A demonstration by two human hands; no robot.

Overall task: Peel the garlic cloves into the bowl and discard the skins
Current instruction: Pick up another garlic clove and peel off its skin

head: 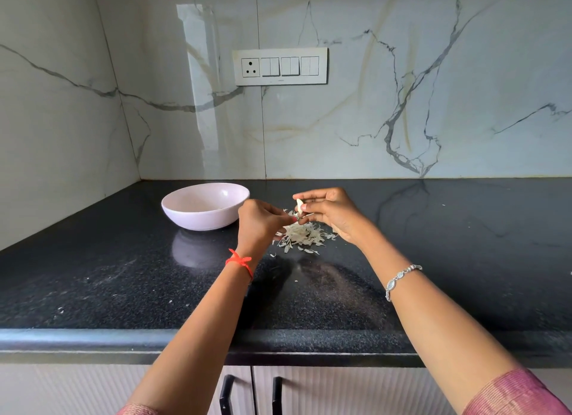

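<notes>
Pale garlic clove (pixel 299 204) pinched in right hand (pixel 328 212), left hand (pixel 260 225) pinching its loose skin (pixel 305 215), skin pile (pixel 301 236) beneath

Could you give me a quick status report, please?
Right hand pinches garlic clove, left hand picks at it. Skin pile on counter beneath; bowl at left. Nothing in the way.

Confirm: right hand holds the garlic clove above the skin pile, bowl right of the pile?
Not quite. In the head view the bowl sits left of the skin pile, not right. The right hand does hold the garlic clove above the pile.
</notes>
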